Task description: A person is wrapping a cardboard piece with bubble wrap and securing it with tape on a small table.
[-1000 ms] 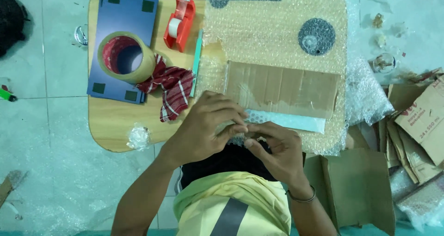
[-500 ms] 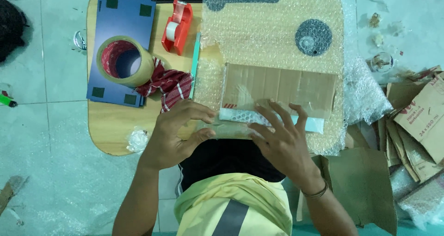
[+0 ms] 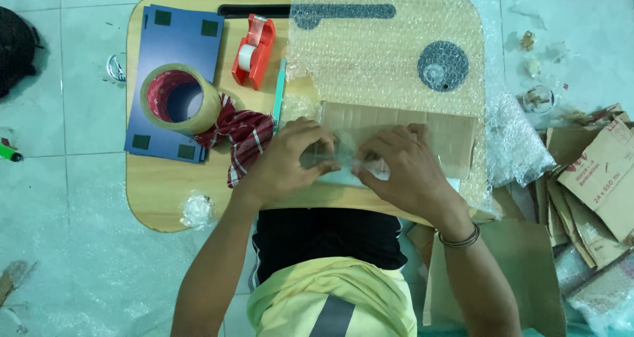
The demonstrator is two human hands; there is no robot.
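Far left on the tiled floor: green lighter (image 3: 8, 153), black bag (image 3: 16, 46). On the rounded wooden lap desk (image 3: 158, 192): dark blue card sheets (image 3: 185, 53), big roll of tan packing tape (image 3: 179, 99) sitting on them, red tape dispenser (image 3: 254, 41) beside, red plaid cloth (image 3: 246, 139) just below the roll, small crumpled plastic wad (image 3: 197, 209) near the desk's front edge. Left hand (image 3: 287, 159) fingers curled down, pinching the clear bubble wrap bundle (image 3: 343, 157) at its left end. Bundle lies at the desk's front centre, on a flat brown cardboard piece (image 3: 403, 122), between both hands. Right hand (image 3: 406, 168) pressed flat-ish over the bundle's right end, fingertips gripping the wrap; whatever is inside is hidden. Large bubble wrap sheet (image 3: 383, 53) covers the desk's right half and hangs off the edge. Judgement: bundle looks light, soft, springy, slippery film; likely unfolds if let go, so hold at the folded ends, thumbs on the seam. Right floor: torn cardboard scraps (image 3: 594, 172).
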